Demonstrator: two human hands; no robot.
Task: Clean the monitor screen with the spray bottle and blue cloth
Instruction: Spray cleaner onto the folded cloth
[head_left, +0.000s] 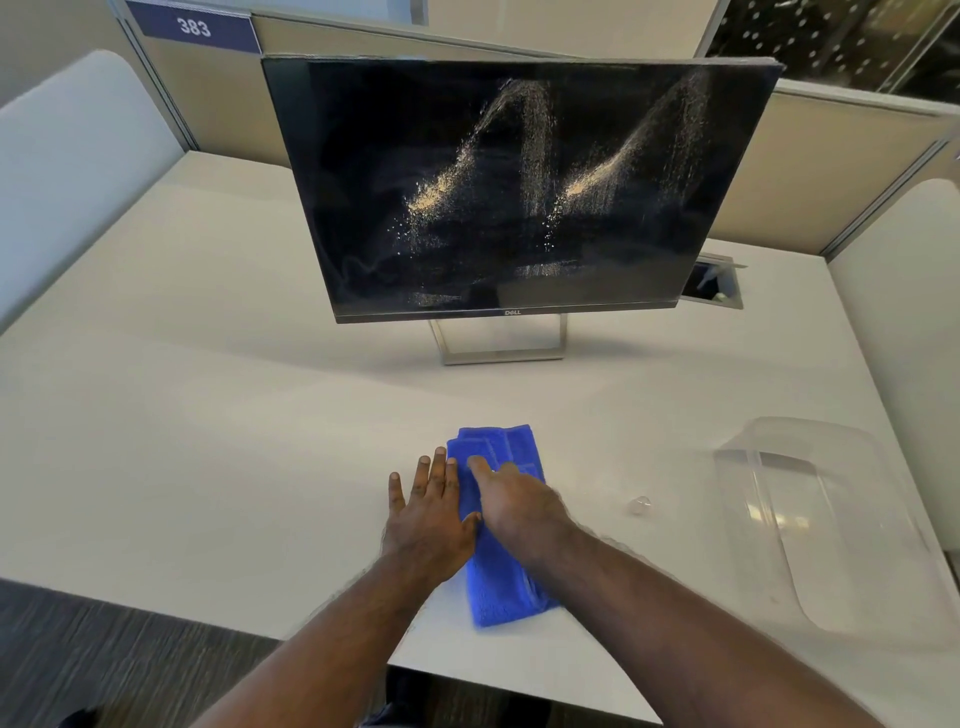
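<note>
One monitor (511, 187), one blue cloth (506, 582), one clear plastic cover (831, 519), one small clear cap (641, 505), two hands; all on one tabletop (208, 415).

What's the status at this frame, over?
Both hands flat on the blue cloth: left hand, right hand, no grip. Monitor streaked with spray, unwiped. Spray bottle not visible. Path clear.

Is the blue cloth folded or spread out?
Folded: the blue cloth lies as a narrow layered strip on the desk, fold edges visible.
</note>
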